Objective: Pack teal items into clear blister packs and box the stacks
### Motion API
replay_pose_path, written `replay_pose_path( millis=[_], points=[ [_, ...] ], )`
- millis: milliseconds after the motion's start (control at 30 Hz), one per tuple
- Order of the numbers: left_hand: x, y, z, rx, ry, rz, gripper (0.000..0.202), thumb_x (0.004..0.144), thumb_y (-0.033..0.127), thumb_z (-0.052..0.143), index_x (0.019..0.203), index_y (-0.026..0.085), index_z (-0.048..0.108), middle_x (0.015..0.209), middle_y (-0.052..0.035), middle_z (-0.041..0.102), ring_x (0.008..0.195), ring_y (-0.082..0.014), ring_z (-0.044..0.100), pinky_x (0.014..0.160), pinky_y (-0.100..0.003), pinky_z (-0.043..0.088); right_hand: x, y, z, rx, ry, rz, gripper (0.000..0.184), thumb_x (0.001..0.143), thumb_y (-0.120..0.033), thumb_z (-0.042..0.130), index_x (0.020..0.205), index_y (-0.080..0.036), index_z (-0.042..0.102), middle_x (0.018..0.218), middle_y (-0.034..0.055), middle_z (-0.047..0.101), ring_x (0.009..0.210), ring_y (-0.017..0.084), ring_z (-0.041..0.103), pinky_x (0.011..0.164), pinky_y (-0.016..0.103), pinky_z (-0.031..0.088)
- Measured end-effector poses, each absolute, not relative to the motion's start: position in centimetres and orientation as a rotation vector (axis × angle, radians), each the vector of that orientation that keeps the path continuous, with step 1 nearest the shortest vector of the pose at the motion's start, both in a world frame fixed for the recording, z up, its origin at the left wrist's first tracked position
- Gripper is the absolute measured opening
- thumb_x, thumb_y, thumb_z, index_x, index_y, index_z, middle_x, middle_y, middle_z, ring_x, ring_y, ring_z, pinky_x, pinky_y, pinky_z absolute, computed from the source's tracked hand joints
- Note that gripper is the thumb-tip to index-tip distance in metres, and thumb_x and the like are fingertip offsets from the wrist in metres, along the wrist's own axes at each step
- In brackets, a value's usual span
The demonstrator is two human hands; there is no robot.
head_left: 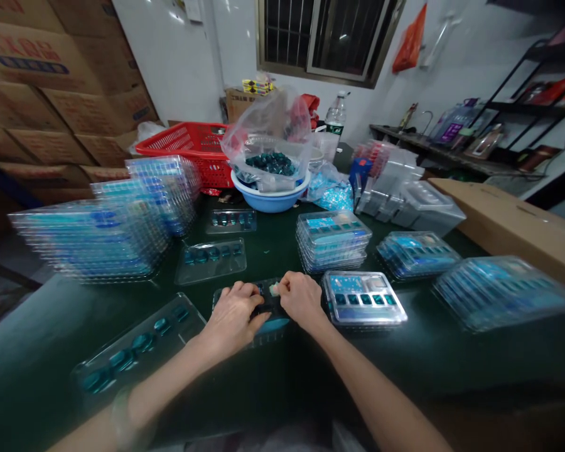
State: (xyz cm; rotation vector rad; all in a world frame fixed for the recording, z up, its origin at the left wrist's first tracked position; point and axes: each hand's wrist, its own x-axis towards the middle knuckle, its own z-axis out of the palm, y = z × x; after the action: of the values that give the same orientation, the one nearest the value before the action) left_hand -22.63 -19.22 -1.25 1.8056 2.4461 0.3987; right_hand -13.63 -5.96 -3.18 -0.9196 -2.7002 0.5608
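In front of me a clear plastic blister tray (272, 324) lies on the dark green table, a light-blue strip showing near its front edge. My left hand (235, 312) is curled over the tray's left part, fingers bent and pressed onto it, thumb across it. With pinched fingertips, my right hand (300, 297) grips a small pale piece (274, 289) above the tray's back part; its kind cannot be made out. Right of that hand sits a closed blister pack (363, 299) with a row of teal gems. To the left, a clear tray (141, 344) holds several teal gems.
More gem trays (211, 254) lie behind my left hand. Stacked packs (333, 242) stand behind my right hand, with more (503, 292) farther right. Tall stacks (89, 242) rise at left. A blue basin (270, 199), red basket (188, 141) and cardboard box (513, 220) stand around.
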Motion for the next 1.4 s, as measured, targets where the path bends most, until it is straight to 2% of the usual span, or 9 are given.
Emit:
replay_pose_path(
  millis=[233,400,567,733,833,967,1100,1267,1400],
  points=[
    [-22.5,-19.0,-1.1,1.808,2.468,0.305,0.027,0.082,0.034,0.042,0.087,0.019,0.064,0.094,-0.0086,0.057,0.088,-0.0239,0.047,0.073,-0.037,0.036,-14.4,-6.2,-3.4,-0.989,-2.649,0.676,0.02,0.08,-0.029,0.042,0.076,-0.023,0.061,0.078,-0.0001,0.065,0.073,0.015,0.059,0.057,0.024,0.035],
    [-22.6,-18.8,-1.3,1.825,2.495,0.253,0.03,0.082,0.034,0.039,0.088,0.018,0.064,0.098,-0.0091,0.057,0.088,-0.0241,0.048,0.071,-0.036,0.037,-14.6,-6.7,-3.7,-1.062,-2.634,0.534,0.016,0.077,-0.033,0.048,0.075,-0.021,0.057,0.072,0.002,0.062,0.07,0.018,0.057,0.059,0.026,0.036],
    [-23.0,-18.6,-1.7,1.861,2.516,0.239,0.034,0.081,0.038,0.039,0.088,0.017,0.064,0.099,-0.0099,0.058,0.089,-0.0256,0.05,0.07,-0.037,0.038,-14.2,-7.1,-3.3,-0.881,-2.599,0.361,0.011,0.073,-0.022,0.051,0.084,-0.022,0.054,0.087,0.002,0.056,0.083,0.019,0.05,0.06,0.026,0.037],
    [-23.6,-18.7,-2.9,1.905,2.544,0.283,0.037,0.079,0.043,0.041,0.087,0.017,0.065,0.099,-0.0106,0.058,0.091,-0.0279,0.051,0.07,-0.038,0.038,-14.4,-7.2,-3.3,-0.697,-2.743,0.236,0.007,0.071,-0.024,0.052,0.069,-0.018,0.056,0.077,0.0038,0.053,0.081,0.021,0.046,0.064,0.029,0.038],
    [-24.0,-18.7,-3.0,1.906,2.559,0.335,0.038,0.077,0.047,0.043,0.089,0.018,0.065,0.1,-0.0112,0.058,0.093,-0.0289,0.05,0.07,-0.038,0.039,-14.6,-7.1,-3.4,-0.695,-2.775,0.228,0.007,0.068,-0.023,0.054,0.068,-0.017,0.057,0.075,0.0046,0.054,0.08,0.021,0.046,0.065,0.031,0.039],
    [-24.2,-19.0,-1.9,1.919,2.515,0.339,0.057,0.063,0.057,0.056,0.108,0.022,0.057,0.12,-0.013,0.048,0.109,-0.0334,0.04,0.079,-0.043,0.036,-14.0,-6.8,-3.3,-0.656,-2.725,0.285,0.01,0.074,-0.02,0.05,0.072,-0.018,0.059,0.075,0.0051,0.057,0.08,0.02,0.048,0.068,0.031,0.039],
    [-24.2,-19.4,-1.1,1.864,2.392,0.237,0.091,0.045,0.056,0.067,0.126,0.025,0.04,0.13,-0.0153,0.037,0.117,-0.0377,0.03,0.088,-0.049,0.028,-11.6,-6.2,-2.8,-0.655,-2.452,0.501,0.021,0.083,-0.02,0.04,0.095,-0.017,0.057,0.087,0.0052,0.059,0.085,0.017,0.05,0.076,0.029,0.039],
    [-23.2,-18.7,-0.8,1.889,2.309,0.238,0.091,0.048,0.049,0.067,0.129,0.025,0.035,0.123,-0.0155,0.043,0.108,-0.0348,0.04,0.086,-0.049,0.03,-8.1,-6.1,-3.0,-0.581,-2.324,0.817,0.02,0.083,-0.017,0.042,0.096,-0.018,0.057,0.083,0.0036,0.058,0.077,0.015,0.053,0.069,0.027,0.042],
    [-23.2,-20.0,0.5,1.853,2.33,0.277,0.095,0.048,0.057,0.066,0.131,0.027,0.03,0.13,-0.0157,0.036,0.117,-0.0376,0.032,0.089,-0.054,0.027,-6.1,-7.0,-3.9,-0.553,-2.247,0.863,0.019,0.083,-0.018,0.043,0.097,-0.018,0.056,0.084,0.0045,0.056,0.077,0.016,0.053,0.069,0.028,0.042]
  ],
)
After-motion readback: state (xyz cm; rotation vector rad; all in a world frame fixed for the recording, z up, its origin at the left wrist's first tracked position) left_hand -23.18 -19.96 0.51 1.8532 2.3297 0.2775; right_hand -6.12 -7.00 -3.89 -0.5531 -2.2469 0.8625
